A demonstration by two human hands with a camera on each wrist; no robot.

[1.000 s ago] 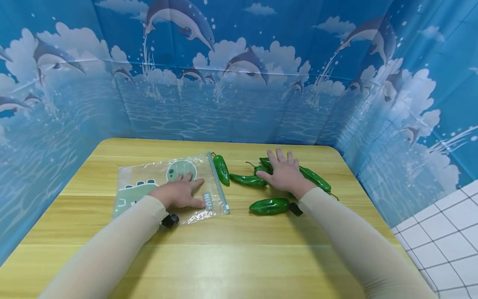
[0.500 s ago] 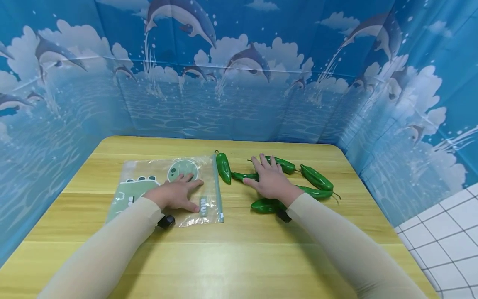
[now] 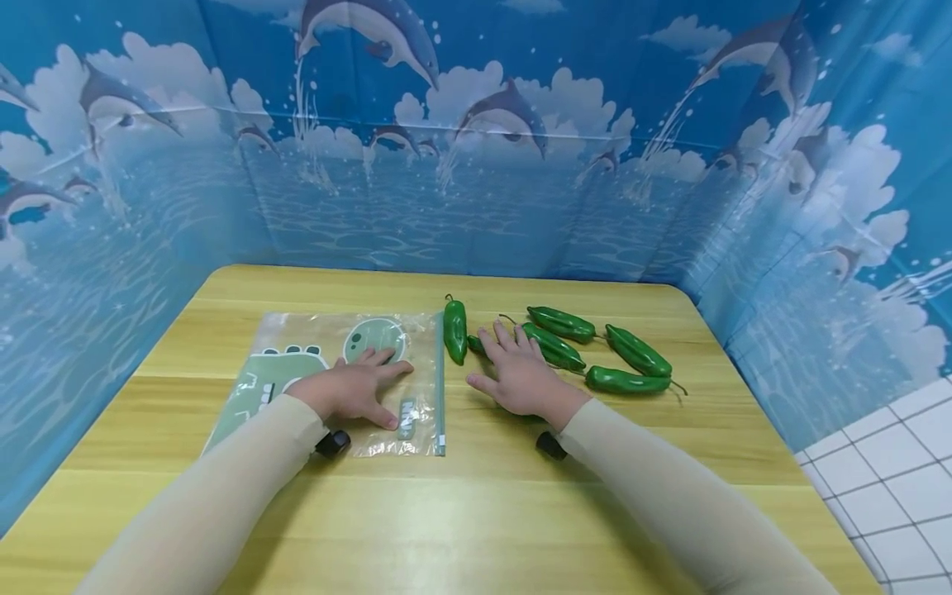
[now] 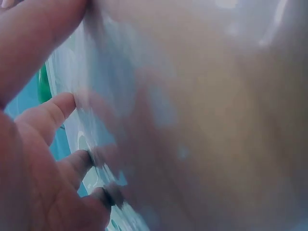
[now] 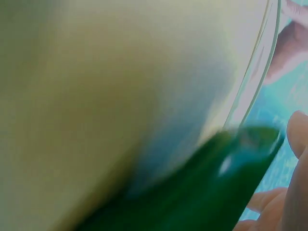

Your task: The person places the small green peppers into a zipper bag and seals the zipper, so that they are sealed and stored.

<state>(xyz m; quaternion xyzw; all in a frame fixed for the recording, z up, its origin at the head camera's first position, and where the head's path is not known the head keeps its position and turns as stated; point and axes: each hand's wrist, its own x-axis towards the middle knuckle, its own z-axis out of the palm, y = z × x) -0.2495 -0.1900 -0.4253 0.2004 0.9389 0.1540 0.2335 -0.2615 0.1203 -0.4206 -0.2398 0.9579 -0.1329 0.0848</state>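
A clear zip bag (image 3: pixel 297 321) with a green cartoon print lies flat on the table, its zip strip facing right. My left hand (image 3: pixel 353 390) rests on it with fingers spread; in the left wrist view its fingertips (image 4: pixel 67 102) touch the shiny plastic. My right hand (image 3: pixel 518 376) is spread just right of the zip strip, among green peppers. One pepper (image 3: pixel 476 345) is partly covered by its fingers, and another pepper (image 3: pixel 554 347) lies beside them. A green pepper (image 5: pixel 192 192) shows close below the palm in the right wrist view. Neither hand grips anything.
Along the zip strip stands a pepper (image 3: pixel 455 330), stem away from me. Farther right lie a back pepper (image 3: pixel 561 322), a slanted pepper (image 3: pixel 638 351) and a front pepper (image 3: pixel 627 381). A dolphin-print curtain (image 3: pixel 476 207) borders the wooden table (image 3: pixel 461 529).
My right hand has moved left and toward me, uncovering peppers behind it. The pepper near its wrist is now out of sight in the head view. My left hand stays on the bag.
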